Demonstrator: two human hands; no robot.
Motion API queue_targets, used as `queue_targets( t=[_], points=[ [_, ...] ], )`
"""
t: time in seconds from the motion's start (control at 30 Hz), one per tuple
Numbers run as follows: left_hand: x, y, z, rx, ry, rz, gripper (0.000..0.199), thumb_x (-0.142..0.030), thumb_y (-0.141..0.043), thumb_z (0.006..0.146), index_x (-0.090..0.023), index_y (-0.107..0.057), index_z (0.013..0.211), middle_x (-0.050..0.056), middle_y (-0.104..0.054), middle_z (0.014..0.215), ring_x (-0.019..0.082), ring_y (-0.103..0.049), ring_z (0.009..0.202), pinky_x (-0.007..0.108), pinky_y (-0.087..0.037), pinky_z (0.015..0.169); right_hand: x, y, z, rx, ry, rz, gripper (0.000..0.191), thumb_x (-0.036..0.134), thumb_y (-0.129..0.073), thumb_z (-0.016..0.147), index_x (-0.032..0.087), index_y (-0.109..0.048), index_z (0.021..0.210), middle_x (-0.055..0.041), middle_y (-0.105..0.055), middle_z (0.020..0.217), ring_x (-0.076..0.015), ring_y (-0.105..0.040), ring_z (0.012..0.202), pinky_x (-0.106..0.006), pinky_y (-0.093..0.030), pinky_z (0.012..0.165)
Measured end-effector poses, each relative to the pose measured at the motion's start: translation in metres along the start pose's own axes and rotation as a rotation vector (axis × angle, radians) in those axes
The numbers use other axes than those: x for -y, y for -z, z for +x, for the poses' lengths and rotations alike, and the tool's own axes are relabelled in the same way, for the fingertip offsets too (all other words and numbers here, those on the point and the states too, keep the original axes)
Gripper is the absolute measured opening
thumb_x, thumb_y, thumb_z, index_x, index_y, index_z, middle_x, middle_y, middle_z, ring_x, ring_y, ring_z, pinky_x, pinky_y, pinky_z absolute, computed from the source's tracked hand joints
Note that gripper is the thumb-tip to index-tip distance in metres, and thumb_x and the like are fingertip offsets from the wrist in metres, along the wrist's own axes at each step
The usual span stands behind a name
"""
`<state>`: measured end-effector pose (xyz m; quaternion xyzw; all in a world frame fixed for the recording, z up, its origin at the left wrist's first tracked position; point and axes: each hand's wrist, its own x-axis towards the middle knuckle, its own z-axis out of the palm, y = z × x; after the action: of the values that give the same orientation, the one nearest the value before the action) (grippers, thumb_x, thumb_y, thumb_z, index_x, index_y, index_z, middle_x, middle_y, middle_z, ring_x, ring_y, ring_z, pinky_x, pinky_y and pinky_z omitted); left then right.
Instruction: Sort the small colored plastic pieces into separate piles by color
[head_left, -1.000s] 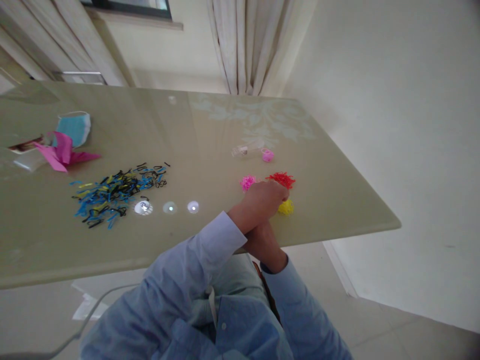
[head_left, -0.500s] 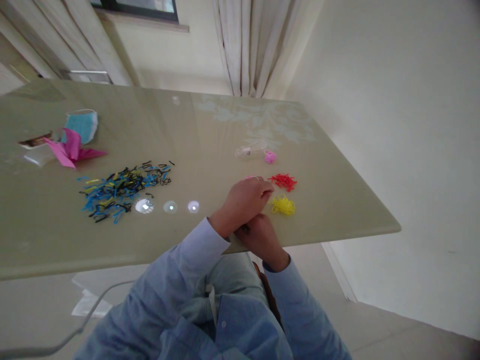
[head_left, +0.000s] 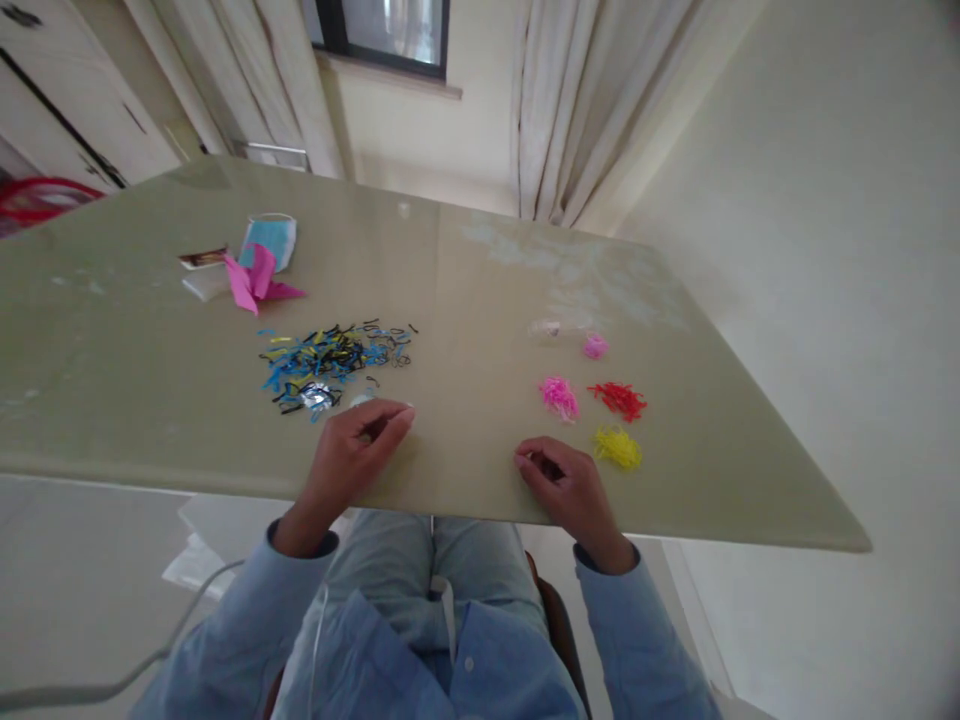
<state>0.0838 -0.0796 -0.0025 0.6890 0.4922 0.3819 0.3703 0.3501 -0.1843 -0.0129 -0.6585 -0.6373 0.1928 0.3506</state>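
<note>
On the table, my left hand lies just in front of a mixed pile of blue, black and yellow rubber bands. Its thumb and forefinger are pinched together; whatever may be between them is too small to make out. My right hand rests near the table's front edge with curled fingers, thumb against forefinger, and its inside is hidden. Beside it sits a heap of yellow rubber bands. Farther back are a pink heap and a red heap of rubber bands.
Behind the heaps lie a clear plastic bag or tube and a small pink bundle. At the back left are a pink folded-paper figure, a blue face mask and a clear packet. A wall stands on the right.
My hands were crossed by the yellow and red heaps; now they are apart, the left back beside the mixed pile. The pink heap is uncovered. The view has shifted left.
</note>
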Motion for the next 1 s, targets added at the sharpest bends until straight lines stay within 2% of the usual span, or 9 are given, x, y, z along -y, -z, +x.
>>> queue_targets(
  t=[0.07, 0.17, 0.37, 0.53, 0.7, 0.83, 1.0],
  points=[
    [0.005, 0.007, -0.006, -0.032, 0.004, -0.009, 0.026, -0.042, -0.065, 0.084, -0.018, -0.075, 0.08, 0.004, -0.074, 0.077, 0.017, -0.064, 0.068, 0.025, -0.047, 0.063, 0.002, 0.002, 0.006, 0.029, -0.031, -0.014, 0.015, 0.03, -0.061, 0.089, 0.019, -0.072, 0.089, 0.0005, -0.065, 0.065, -0.0131, -0.057, 0.057, -0.023, -0.043, 0.056],
    [0.009, 0.009, -0.01, -0.01, -0.032, -0.029, 0.026, -0.04, -0.062, 0.086, -0.018, -0.074, 0.079, 0.003, -0.073, 0.076, 0.016, -0.063, 0.067, 0.025, -0.046, 0.062, 0.014, 0.002, 0.018, 0.115, -0.042, -0.017, 0.018, 0.033, -0.06, 0.089, 0.019, -0.072, 0.091, 0.0003, -0.066, 0.065, -0.0136, -0.06, 0.058, -0.023, -0.044, 0.056],
    [0.012, 0.004, -0.012, 0.012, -0.083, -0.023, 0.023, -0.035, -0.059, 0.091, -0.019, -0.074, 0.086, 0.004, -0.074, 0.081, 0.015, -0.062, 0.07, 0.024, -0.045, 0.066, 0.061, -0.015, 0.055, 0.245, 0.108, 0.02, 0.02, 0.031, -0.06, 0.09, 0.018, -0.072, 0.097, 0.0028, -0.062, 0.061, -0.0101, -0.052, 0.053, -0.021, -0.039, 0.054],
    [0.012, 0.007, -0.01, 0.008, -0.052, -0.131, 0.023, -0.035, -0.059, 0.089, -0.018, -0.072, 0.082, 0.004, -0.071, 0.075, 0.016, -0.06, 0.07, 0.025, -0.044, 0.066, 0.102, -0.055, 0.109, 0.376, 0.312, 0.042, 0.02, 0.03, -0.061, 0.091, 0.018, -0.072, 0.102, 0.0043, -0.061, 0.066, -0.0088, -0.052, 0.057, -0.02, -0.039, 0.06],
    [0.011, 0.009, -0.008, -0.038, -0.015, -0.274, 0.023, -0.032, -0.058, 0.086, -0.016, -0.069, 0.074, 0.0, -0.063, 0.063, 0.013, -0.051, 0.058, 0.023, -0.037, 0.056, 0.138, -0.109, 0.163, 0.498, 0.51, -0.159, 0.019, 0.017, -0.063, 0.087, 0.016, -0.072, 0.103, -0.0007, -0.07, 0.081, -0.0125, -0.058, 0.073, -0.022, -0.039, 0.071],
    [0.011, 0.007, -0.008, -0.045, -0.027, -0.272, 0.021, -0.027, -0.057, 0.086, -0.016, -0.071, 0.076, 0.001, -0.065, 0.065, 0.013, -0.053, 0.059, 0.024, -0.039, 0.057, 0.16, -0.14, 0.183, 0.542, 0.602, -0.344, 0.019, 0.02, -0.06, 0.09, 0.018, -0.071, 0.105, -0.0034, -0.072, 0.089, -0.0157, -0.061, 0.079, -0.025, -0.038, 0.072],
    [0.015, 0.005, -0.007, -0.072, -0.035, -0.278, 0.02, -0.025, -0.056, 0.086, -0.015, -0.07, 0.076, 0.001, -0.063, 0.064, 0.012, -0.052, 0.059, 0.023, -0.037, 0.057, 0.173, -0.163, 0.193, 0.565, 0.659, -0.559, 0.017, 0.022, -0.055, 0.091, 0.02, -0.07, 0.1, -0.0069, -0.074, 0.098, -0.0191, -0.064, 0.087, -0.027, -0.037, 0.07]
  ],
)
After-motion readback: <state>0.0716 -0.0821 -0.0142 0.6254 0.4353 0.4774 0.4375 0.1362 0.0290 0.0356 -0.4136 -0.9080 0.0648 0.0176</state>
